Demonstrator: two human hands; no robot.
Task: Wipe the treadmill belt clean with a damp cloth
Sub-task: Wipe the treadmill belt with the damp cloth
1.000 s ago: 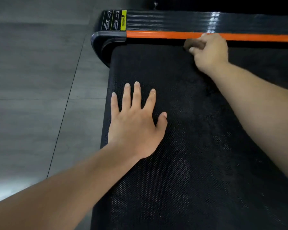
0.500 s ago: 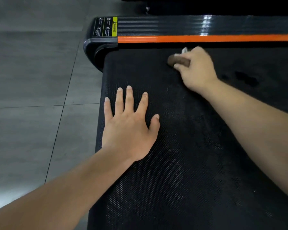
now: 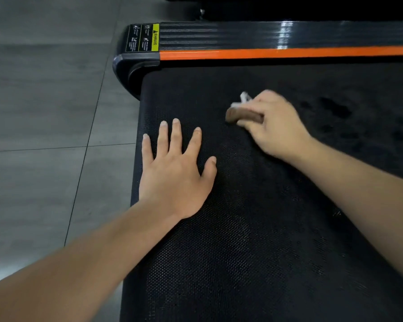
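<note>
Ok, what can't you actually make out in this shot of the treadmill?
Head view only.
The cloth: mostly hidden inside the right hand and motion-blurred; dampness unclear.
The warning label: print too small to read.
The treadmill belt: cut off by the right and bottom edges; left hand covers a patch.

Black dimpled treadmill belt lies flat, with darker blotches toward its far right. A bunched brown cloth, white at its top, rests on it in the right hand.
</note>
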